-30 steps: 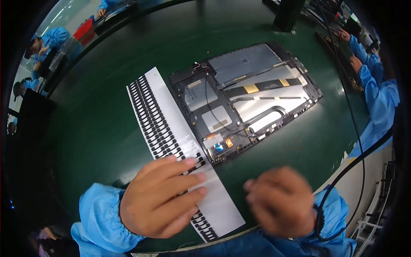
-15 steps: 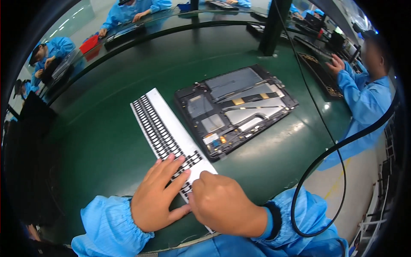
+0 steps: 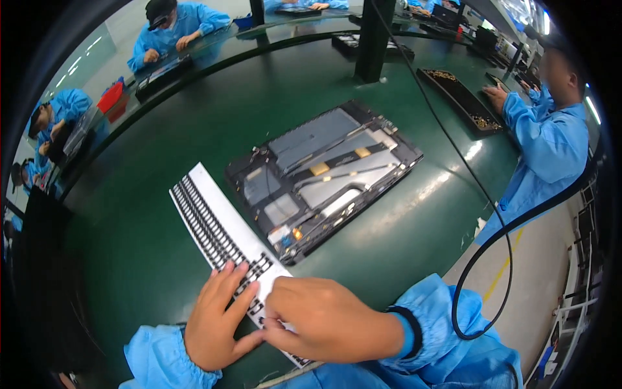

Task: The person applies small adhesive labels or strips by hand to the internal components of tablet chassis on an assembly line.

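A long white backing sheet (image 3: pixel 217 204) with rows of small black adhesive pieces lies slantwise on the green table. My left hand (image 3: pixel 222 318) rests flat on its near part, fingers spread over the black rows. Beside it, my right hand (image 3: pixel 317 318) is bent over the sheet's right side with thumb and forefinger pinched together. Whatever is between those fingertips is too small or hidden to make out. Just beyond the sheet, an opened tablet-like device (image 3: pixel 324 175) shows its inside, with grey panels, a ribbon cable and gold patches.
A black cable (image 3: pixel 453 146) hangs across the right side and loops near my right sleeve. A black tray (image 3: pixel 461 100) of small gold parts lies by a co-worker (image 3: pixel 551 129) at the right. A dark post (image 3: pixel 374 45) stands behind the device. Other people work across the bench, near a red bin (image 3: pixel 110 97).
The whole view has shifted, so the sheet and device appear further left and lower. My right hand has turned a little, showing its pinched fingertips. My left hand stays flat on the sheet.
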